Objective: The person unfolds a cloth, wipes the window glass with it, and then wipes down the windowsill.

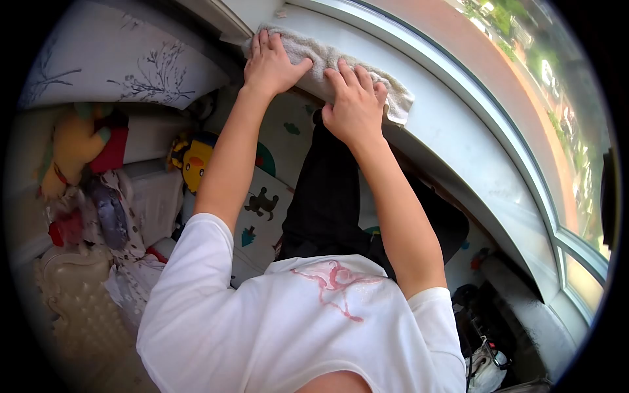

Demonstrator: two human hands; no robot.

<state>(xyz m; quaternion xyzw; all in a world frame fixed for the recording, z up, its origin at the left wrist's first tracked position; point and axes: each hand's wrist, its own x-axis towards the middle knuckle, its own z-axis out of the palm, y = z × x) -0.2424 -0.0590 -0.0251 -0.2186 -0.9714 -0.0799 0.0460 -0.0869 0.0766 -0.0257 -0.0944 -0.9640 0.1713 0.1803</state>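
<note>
A pale, wrinkled towel (314,56) lies stretched along the white window sill (452,131), its near side hanging slightly over the edge. My left hand (270,64) rests flat on the towel's left part, thumb spread out to the side. On the right half of the same cloth, my right hand (356,101) presses down with its fingers spread. Both palms face downward, and neither hand grips the cloth. The towel's right end reaches a little past my right hand.
A curved window frame (485,108) runs along the sill's outer side. Below the sill is a patterned floor mat (262,226). Plush toys (73,147), a yellow-faced toy (195,164) and a cream tufted headboard (82,288) stand left. A bag (486,367) lies lower right.
</note>
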